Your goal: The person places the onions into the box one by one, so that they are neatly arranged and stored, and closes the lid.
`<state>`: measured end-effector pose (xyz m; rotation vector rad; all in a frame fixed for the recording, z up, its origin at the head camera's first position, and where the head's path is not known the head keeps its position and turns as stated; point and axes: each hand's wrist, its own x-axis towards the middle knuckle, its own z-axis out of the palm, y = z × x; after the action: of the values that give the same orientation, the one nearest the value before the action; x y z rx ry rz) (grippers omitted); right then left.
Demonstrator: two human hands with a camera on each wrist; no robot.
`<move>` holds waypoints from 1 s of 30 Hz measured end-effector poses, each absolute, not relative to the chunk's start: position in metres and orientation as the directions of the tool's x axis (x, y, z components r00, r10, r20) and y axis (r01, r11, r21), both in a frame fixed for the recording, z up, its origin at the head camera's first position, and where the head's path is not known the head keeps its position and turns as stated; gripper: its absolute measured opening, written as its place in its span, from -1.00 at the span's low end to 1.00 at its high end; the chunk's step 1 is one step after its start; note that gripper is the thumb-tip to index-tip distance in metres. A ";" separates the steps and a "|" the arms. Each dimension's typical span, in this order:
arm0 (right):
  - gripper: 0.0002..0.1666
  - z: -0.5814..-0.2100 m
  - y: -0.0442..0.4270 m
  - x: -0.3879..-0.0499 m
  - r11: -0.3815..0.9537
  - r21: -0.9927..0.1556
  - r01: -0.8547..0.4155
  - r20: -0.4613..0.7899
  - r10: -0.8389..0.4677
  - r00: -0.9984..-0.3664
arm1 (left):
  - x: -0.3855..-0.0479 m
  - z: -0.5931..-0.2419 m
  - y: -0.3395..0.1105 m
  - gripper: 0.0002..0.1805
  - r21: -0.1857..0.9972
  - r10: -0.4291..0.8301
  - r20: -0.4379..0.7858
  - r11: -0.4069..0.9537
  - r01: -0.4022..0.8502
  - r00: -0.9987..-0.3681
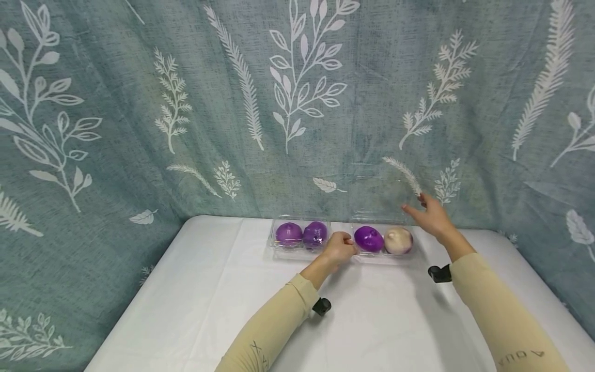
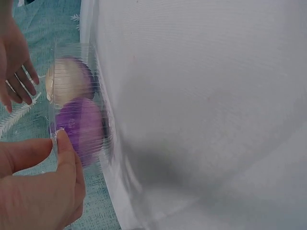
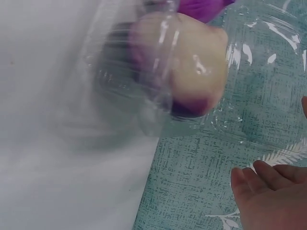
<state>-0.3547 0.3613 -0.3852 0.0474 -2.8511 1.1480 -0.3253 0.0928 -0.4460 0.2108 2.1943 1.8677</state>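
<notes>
A clear plastic container (image 1: 383, 258) with its lid raised at the back stands at the far side of the table. Inside it sit a glossy purple round piece (image 1: 369, 239) with a small tip and a cream-white one with purple patches (image 1: 398, 241). My left hand (image 2: 45, 187) pinches the container's edge between thumb and forefinger, at its near left corner in the head view. Off the container's right end, my right hand (image 1: 432, 216) is held up with fingers extended, near the raised clear lid (image 3: 268, 62). It holds nothing.
Left of my left hand stands another clear container (image 1: 297, 254) with two purple round pieces (image 1: 289, 234) in it. Behind the far edge of the white-covered table (image 1: 218, 294) hangs a green leaf-patterned curtain (image 1: 297, 175).
</notes>
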 end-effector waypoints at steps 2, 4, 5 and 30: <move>0.13 -0.383 0.362 -0.356 0.714 -0.698 -0.050 0.064 -0.007 -0.998 | -0.325 -0.446 0.093 -0.38 0.984 0.273 -0.098 0.169 -0.052 -0.957; 0.13 -0.382 0.362 -0.356 0.707 -0.706 -0.045 0.053 -0.011 -0.999 | -0.325 -0.446 0.093 -0.38 0.984 0.274 -0.098 0.168 -0.053 -0.957; 0.14 -0.381 0.362 -0.356 0.702 -0.711 -0.040 0.044 -0.013 -0.999 | -0.326 -0.447 0.093 -0.38 0.984 0.272 -0.101 0.170 -0.056 -0.957; -0.09 -0.377 0.362 -0.351 0.643 -0.762 -0.077 0.073 -0.033 -0.997 | -0.326 -0.446 0.094 -0.39 0.984 0.275 -0.094 0.170 -0.048 -0.957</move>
<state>-0.3511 0.3619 -0.3771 0.0941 -2.7998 1.3032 -0.3265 0.0937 -0.4455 0.2190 2.1959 1.8632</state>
